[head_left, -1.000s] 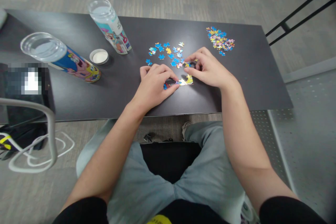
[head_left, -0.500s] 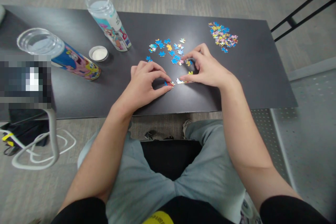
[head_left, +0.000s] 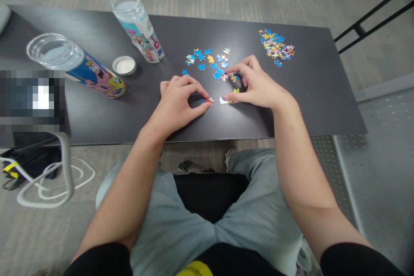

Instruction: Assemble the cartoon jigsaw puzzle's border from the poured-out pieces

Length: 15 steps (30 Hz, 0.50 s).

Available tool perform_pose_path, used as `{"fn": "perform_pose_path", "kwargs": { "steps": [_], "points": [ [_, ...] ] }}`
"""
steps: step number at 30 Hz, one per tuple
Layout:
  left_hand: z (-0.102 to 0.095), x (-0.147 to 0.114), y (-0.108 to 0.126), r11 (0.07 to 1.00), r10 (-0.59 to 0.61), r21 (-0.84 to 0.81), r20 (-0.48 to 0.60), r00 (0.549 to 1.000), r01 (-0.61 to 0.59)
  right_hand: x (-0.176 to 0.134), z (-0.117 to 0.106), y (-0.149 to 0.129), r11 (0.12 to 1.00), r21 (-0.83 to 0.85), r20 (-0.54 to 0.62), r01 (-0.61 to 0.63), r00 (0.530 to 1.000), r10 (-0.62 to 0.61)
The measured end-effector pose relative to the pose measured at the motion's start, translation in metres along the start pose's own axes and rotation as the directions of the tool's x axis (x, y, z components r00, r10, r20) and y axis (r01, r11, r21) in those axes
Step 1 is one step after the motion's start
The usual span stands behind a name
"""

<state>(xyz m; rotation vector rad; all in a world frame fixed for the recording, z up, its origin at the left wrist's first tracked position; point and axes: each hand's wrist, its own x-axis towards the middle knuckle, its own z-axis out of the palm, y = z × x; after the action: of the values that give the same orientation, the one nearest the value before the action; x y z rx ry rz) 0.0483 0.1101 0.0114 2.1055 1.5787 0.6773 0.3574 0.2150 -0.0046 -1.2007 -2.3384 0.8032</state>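
Note:
My left hand [head_left: 183, 101] is closed in a pinch, thumb and index finger on a small jigsaw puzzle piece [head_left: 207, 100] with red and blue on it. A short gap to the right lies a joined strip of puzzle pieces [head_left: 226, 101], partly covered by my right hand [head_left: 255, 82]. The right thumb rests on that strip, while the index finger is stretched far from it, by the loose puzzle pieces [head_left: 216, 76]. A yellow piece [head_left: 236, 90] shows between the right thumb and fingers. What lies under the right palm is hidden.
A heap of puzzle pieces [head_left: 277, 46] lies at the back right of the dark table [head_left: 317, 95]. On the left stand two clear tubes with cartoon labels, the nearer tube [head_left: 97, 73] and the farther tube [head_left: 142, 30], beside a round white lid [head_left: 124, 65].
My left hand, with the pinched piece, has shifted slightly left, so the gap to the joined strip is a little wider. The right hand keeps its pose. The view has shifted slightly.

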Motion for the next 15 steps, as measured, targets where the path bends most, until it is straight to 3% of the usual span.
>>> {"fn": "perform_pose_path", "kwargs": {
  "steps": [5,11,15],
  "points": [
    [-0.004,0.000,-0.003,1.000,0.000,0.010,0.010,1.000,0.000,0.000,-0.002,0.000,0.999,0.022,-0.024,0.025,0.999,-0.025],
    [-0.003,0.002,-0.005,1.000,-0.009,0.007,0.006,1.000,0.009,0.010,-0.013,0.000,0.996,0.091,-0.199,0.010,0.980,0.008],
    [-0.001,0.002,-0.006,1.000,-0.013,0.017,-0.007,1.000,0.013,0.017,-0.015,0.003,0.998,0.066,-0.217,-0.012,0.976,0.026]
  ]
}}
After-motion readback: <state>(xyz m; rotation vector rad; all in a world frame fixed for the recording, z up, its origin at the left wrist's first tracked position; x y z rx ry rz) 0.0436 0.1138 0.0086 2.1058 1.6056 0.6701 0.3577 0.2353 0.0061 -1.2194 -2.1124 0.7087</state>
